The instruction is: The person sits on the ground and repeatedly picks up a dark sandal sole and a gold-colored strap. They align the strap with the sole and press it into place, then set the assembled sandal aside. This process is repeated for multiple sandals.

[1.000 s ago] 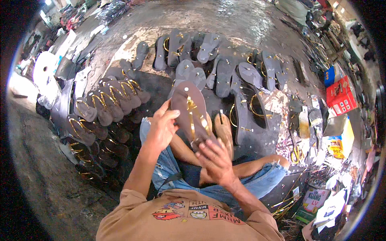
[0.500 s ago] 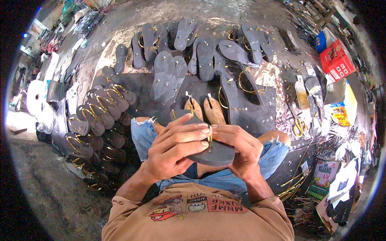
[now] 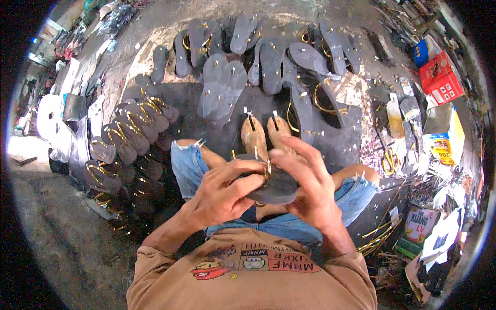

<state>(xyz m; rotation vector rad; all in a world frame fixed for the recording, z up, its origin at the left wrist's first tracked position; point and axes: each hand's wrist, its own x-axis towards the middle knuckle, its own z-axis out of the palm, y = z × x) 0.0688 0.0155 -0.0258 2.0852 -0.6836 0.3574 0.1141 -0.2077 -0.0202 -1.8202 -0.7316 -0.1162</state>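
Above my lap I hold a dark sandal (image 3: 273, 192) with a thin gold strap (image 3: 268, 170) standing up from its sole. My left hand (image 3: 222, 188) is closed on it, its fingertips pressed against the strap and the sole's upper face. My right hand (image 3: 315, 188) cups the sole's right edge; its index finger and thumb are lifted near the strap and slightly blurred. The underside of the sole is hidden. Just beyond stand two wooden foot-shaped lasts (image 3: 253, 135), each with a slot at the toe end.
Dark soles (image 3: 217, 88) lie spread ahead, some with gold straps. Rows of gold-strapped sandals (image 3: 129, 134) stand at left, beside a white roll (image 3: 49, 118). On the right are yellow-handled scissors (image 3: 388, 163), a red box (image 3: 439, 77), a yellow-and-white box (image 3: 445, 137), a tin (image 3: 419, 225) and scraps.
My right fingers have lifted off the strap and moved up and away from the sole. The sandal has tilted and dropped slightly; my left fingers have bent in closer around the strap.
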